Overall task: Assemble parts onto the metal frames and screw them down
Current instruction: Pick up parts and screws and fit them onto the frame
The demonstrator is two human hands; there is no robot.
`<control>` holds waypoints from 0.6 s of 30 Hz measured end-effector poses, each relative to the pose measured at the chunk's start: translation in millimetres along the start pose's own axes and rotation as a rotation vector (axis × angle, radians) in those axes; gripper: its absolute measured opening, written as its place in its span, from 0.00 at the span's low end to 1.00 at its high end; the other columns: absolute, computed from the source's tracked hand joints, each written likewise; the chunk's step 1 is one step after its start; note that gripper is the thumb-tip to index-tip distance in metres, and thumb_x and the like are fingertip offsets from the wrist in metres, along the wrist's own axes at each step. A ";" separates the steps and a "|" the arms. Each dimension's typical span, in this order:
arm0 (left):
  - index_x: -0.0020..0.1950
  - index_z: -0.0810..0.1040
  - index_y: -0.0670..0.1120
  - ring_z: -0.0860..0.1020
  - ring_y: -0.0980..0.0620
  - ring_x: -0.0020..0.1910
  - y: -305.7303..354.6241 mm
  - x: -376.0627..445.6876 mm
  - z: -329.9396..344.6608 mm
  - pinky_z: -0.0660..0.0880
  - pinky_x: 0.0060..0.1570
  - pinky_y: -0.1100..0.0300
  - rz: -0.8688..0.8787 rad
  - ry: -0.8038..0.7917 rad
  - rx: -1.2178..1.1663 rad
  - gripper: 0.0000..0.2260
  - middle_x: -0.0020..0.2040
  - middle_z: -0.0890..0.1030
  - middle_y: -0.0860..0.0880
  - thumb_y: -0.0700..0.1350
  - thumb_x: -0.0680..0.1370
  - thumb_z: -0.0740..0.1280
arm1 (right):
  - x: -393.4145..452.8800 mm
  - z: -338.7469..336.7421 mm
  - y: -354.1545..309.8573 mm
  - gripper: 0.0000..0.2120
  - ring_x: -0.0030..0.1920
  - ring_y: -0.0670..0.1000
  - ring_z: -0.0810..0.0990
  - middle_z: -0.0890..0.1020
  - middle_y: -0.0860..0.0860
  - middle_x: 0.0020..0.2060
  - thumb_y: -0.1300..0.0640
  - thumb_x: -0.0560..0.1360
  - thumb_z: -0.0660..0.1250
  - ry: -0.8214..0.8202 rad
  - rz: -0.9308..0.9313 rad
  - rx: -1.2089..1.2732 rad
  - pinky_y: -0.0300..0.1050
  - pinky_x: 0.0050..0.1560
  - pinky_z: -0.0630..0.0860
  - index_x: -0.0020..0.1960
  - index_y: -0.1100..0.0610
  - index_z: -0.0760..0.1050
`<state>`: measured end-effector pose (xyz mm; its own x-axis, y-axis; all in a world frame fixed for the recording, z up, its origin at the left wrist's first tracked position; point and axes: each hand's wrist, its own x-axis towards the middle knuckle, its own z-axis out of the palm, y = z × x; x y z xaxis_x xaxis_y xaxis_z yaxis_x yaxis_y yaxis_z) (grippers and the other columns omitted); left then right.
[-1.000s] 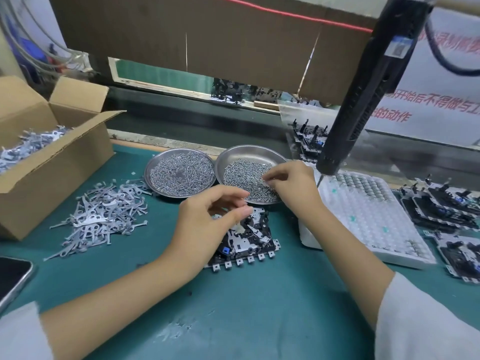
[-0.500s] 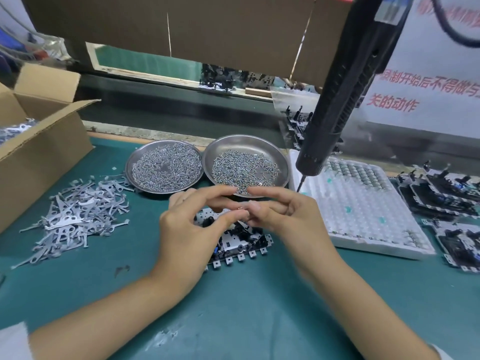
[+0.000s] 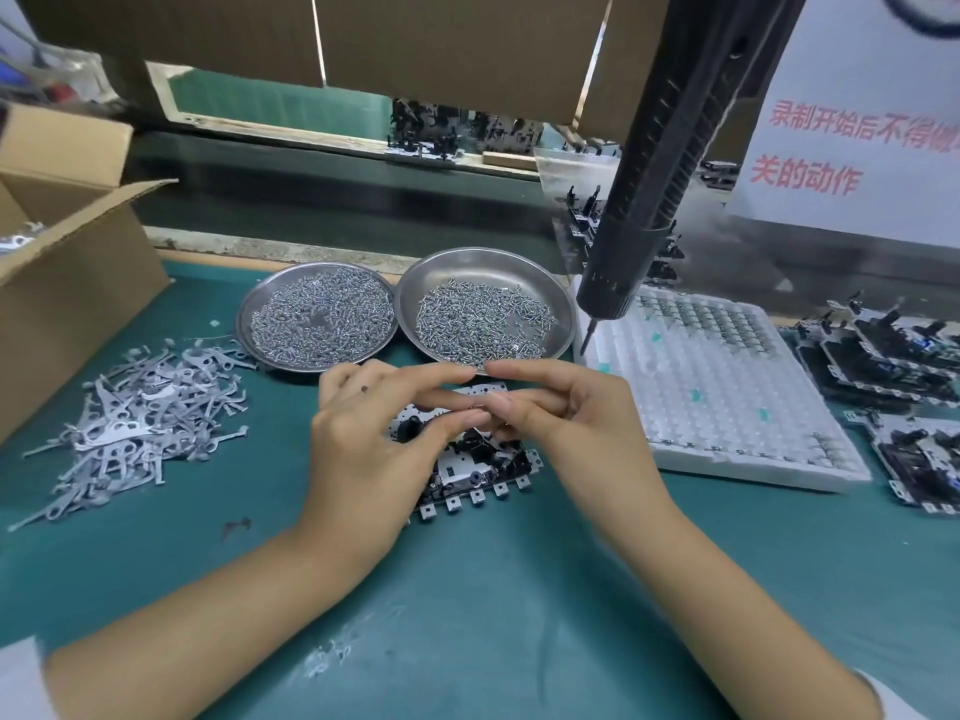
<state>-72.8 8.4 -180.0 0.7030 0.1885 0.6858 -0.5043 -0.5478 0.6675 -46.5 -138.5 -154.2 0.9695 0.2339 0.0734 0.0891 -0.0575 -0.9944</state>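
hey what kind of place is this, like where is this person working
Most likely a factory assembly bench. Two round metal dishes of small screws sit at the back of the green mat, an electric screwdriver hangs from above, and a pile of stamped metal levers lies beside the metal frame under both hands.

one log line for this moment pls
left hand and right hand: fingertips meet, tiny part too small to tell | metal frame: on mat beneath hands | electric screwdriver: hanging, untouched

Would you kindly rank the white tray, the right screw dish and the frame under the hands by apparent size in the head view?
1. white tray
2. right screw dish
3. frame, though the hands hide much of it, so this is unsure.
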 end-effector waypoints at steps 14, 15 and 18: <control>0.51 0.79 0.54 0.76 0.64 0.47 -2.6 -4.2 2.0 0.69 0.49 0.49 0.079 -0.102 -0.064 0.08 0.47 0.80 0.62 0.49 0.73 0.70 | 11.0 -40.0 -23.5 0.03 0.35 0.48 0.81 0.85 0.53 0.36 0.58 0.71 0.71 -0.277 0.041 -0.147 0.40 0.40 0.78 0.45 0.54 0.82; 0.50 0.79 0.55 0.75 0.65 0.48 -2.3 -3.9 1.2 0.70 0.49 0.48 0.045 -0.093 -0.082 0.07 0.45 0.80 0.64 0.49 0.73 0.69 | 13.3 -54.1 -29.1 0.03 0.35 0.48 0.81 0.85 0.51 0.36 0.60 0.73 0.70 -0.266 0.031 -0.249 0.39 0.38 0.77 0.45 0.54 0.82; 0.48 0.79 0.59 0.75 0.64 0.49 -3.0 -3.8 -0.1 0.73 0.51 0.52 -0.089 -0.079 -0.140 0.06 0.45 0.80 0.67 0.50 0.73 0.69 | 21.6 -107.3 -35.4 0.06 0.35 0.44 0.81 0.85 0.48 0.36 0.63 0.75 0.68 -0.048 0.027 -0.605 0.38 0.37 0.76 0.46 0.55 0.82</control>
<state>-74.0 9.4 -184.6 0.7822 0.1638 0.6012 -0.4994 -0.4123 0.7620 -4.2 -235.6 -109.2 0.9632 0.2671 0.0312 0.1920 -0.6020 -0.7750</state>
